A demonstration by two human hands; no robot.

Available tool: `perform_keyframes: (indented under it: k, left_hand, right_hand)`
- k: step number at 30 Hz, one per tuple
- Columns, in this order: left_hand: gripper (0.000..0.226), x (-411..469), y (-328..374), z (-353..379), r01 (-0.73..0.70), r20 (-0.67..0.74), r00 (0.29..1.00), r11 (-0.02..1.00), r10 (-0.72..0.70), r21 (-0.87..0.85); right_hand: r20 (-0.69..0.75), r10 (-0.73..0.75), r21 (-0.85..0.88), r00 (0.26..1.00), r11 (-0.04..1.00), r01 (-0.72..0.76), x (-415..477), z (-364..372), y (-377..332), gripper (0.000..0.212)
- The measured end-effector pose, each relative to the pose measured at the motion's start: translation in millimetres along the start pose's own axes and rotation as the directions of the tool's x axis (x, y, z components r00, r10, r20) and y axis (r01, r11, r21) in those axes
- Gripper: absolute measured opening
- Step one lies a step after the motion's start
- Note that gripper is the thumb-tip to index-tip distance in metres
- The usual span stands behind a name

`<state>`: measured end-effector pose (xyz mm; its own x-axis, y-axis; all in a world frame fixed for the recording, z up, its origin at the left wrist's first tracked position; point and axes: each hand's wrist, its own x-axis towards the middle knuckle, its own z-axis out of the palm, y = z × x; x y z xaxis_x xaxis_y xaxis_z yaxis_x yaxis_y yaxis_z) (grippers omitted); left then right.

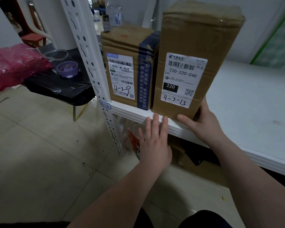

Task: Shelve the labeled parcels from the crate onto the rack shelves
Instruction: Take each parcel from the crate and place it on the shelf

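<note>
Right hand (202,125): holding the lower right corner of parcel 4-3-13 (196,46), thumb on its front, fingers round its side
Left hand (155,145): wide, fingers straight, tips on the shelf (253,104) lip
Parcel 4-3-13: upright on the shelf, just above both hands, front face at the lip
Parcel 4-3-9 (122,46): up and left of the left hand, close against its neighbour
Risk, tipping: the tall box stands at the lip and a dragging release could topple it forward
Risk, knock-on: a leftward shove could shift 4-3-9
Crate: not in view
</note>
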<state>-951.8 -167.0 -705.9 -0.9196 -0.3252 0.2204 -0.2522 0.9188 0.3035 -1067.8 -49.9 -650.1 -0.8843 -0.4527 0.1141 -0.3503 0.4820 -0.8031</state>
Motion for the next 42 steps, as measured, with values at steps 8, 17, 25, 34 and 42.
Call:
perform_keyframes:
  k: [8, 17, 25, 34, 42]
  left_hand:
    - [0.097, 2, 1, 8, 0.011, -0.03, 1.0, 0.998, -0.009, 0.06]
    - [0.1, 13, 17, -60, 0.073, 0.437, 0.892, 0.991, -0.115, 0.111]
    - [0.022, -2, 40, -180, 0.24, 0.598, 0.777, 0.971, -0.198, 0.009]
    - [0.02, -74, 36, -338, 0.324, 0.569, 0.793, 0.941, -0.217, -0.093]
    - [0.03, -178, 2, -423, 0.531, 0.524, 0.755, 0.836, -0.394, -0.137]
  right_hand:
    - [-0.015, 0.052, 0.063, 0.999, 0.997, -0.051, 7, -3, 14, 0.113]
    - [0.14, 0.367, -0.053, 0.92, 0.93, -0.364, -20, -23, -23, 0.099]
    - [0.232, 0.664, 0.018, 0.711, 0.728, -0.685, -96, -66, -99, 0.037]
    - [0.218, 0.675, 0.009, 0.705, 0.721, -0.693, -197, -101, -240, 0.009]
    - [0.184, 0.642, -0.059, 0.744, 0.763, -0.644, -277, -109, -312, 0.03]
